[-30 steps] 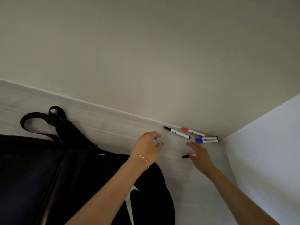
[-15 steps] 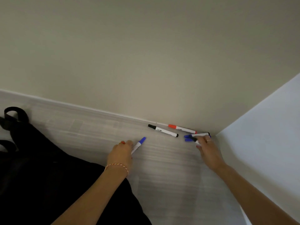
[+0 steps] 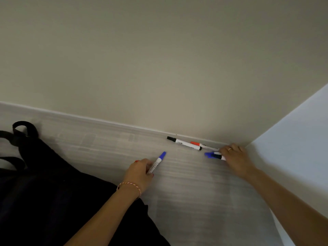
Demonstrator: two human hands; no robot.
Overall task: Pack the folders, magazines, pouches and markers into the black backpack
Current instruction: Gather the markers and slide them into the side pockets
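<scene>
The backpack (image 3: 53, 192) is cut off at the frame edge. The left hand (image 3: 140, 173) grips a blue marker (image 3: 157, 163); the right hand (image 3: 234, 157) pinches blurred markers (image 3: 213, 155).

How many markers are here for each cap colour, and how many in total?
Blue cap: 2, the blue marker in the left hand and a blue cap by the right hand; this blurred patch may hide another.
Black cap: 2, the black marker lying free and a second black marker in the right hand.
Red cap: 1, the red marker.
Total: 5, at least.
</scene>
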